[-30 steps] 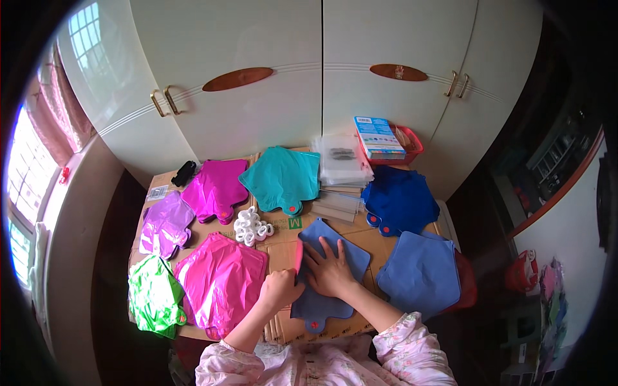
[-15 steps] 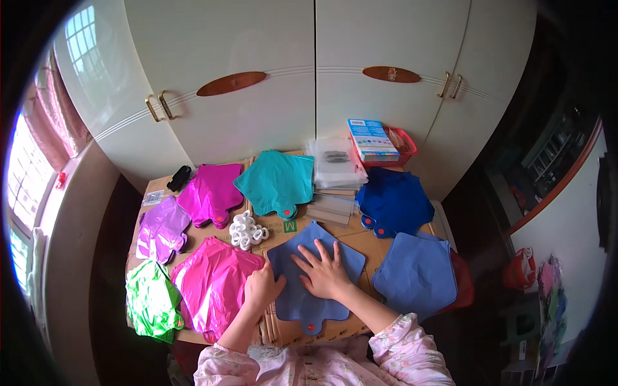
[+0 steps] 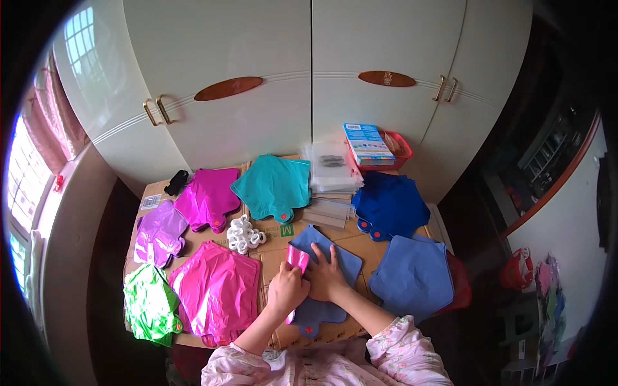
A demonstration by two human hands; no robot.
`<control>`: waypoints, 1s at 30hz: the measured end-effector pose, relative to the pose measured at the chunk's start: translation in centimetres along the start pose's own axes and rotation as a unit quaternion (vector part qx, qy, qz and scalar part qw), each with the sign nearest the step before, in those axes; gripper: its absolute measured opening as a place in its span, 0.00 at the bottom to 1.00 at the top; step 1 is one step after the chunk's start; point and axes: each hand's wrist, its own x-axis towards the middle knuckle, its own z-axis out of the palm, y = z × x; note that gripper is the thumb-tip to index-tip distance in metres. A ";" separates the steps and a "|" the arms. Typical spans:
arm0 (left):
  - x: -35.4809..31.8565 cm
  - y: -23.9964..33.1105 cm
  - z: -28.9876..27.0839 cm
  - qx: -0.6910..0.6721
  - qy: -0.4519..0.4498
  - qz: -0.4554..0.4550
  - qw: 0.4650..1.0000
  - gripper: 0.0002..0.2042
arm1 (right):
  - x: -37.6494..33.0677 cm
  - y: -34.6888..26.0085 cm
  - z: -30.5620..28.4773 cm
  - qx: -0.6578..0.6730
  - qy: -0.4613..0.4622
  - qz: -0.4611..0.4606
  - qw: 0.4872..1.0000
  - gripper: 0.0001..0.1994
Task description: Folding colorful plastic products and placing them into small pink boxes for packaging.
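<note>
A dusty-blue foil sheet, shaped like a flat uninflated balloon with a tab and a red dot at its near end, lies in front of me. Its left side is folded over, and a shiny pink underside shows along the fold. My left hand is closed on that folded edge, fingers curled. Resting on the sheet just to the right, my right hand is open, its fingers spread and pressing flat. The two hands touch or nearly touch at the fold.
Stacks of similar foil sheets surround me: pink, green, purple, magenta, teal, dark blue, dusty blue. White rings, clear bags and a red basket share the cardboard.
My left hand has moved right, turning the sheet's left side over so its pink underside shows. The right hand stays spread on the sheet, slightly closer to the left one.
</note>
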 end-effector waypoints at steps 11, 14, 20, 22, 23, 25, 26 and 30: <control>-0.3 -1.1 0.1 -0.047 0.048 0.007 0.998 0.09 | 0.1 0.8 1.7 0.063 0.085 0.011 0.994 0.26; -0.8 -2.5 -1.0 -0.055 0.074 -0.036 0.995 0.15 | -0.1 0.6 1.4 0.029 0.110 -0.003 0.994 0.26; -2.2 -5.7 -2.0 -0.047 0.003 -0.107 0.993 0.22 | 0.1 0.3 1.4 0.019 0.124 -0.010 0.992 0.25; -3.5 -5.3 -2.5 -0.056 -0.022 -0.117 0.991 0.26 | 0.1 0.4 1.5 0.017 0.125 -0.010 0.992 0.25; -4.1 -5.2 -2.6 -0.060 -0.035 -0.123 0.990 0.28 | 0.1 0.5 1.5 0.015 0.126 -0.009 0.992 0.25; -6.5 -6.1 -1.5 -0.209 -0.090 -0.133 0.965 0.27 | 0.2 0.2 1.6 0.018 0.133 -0.014 0.991 0.25; -7.4 -6.4 -1.0 -0.282 -0.116 -0.138 0.942 0.26 | 0.2 0.1 1.5 0.021 0.138 -0.017 0.990 0.24; -9.1 -3.9 -0.1 -0.589 -0.165 -0.348 0.710 0.13 | 0.0 0.5 1.5 0.021 0.144 -0.016 0.989 0.24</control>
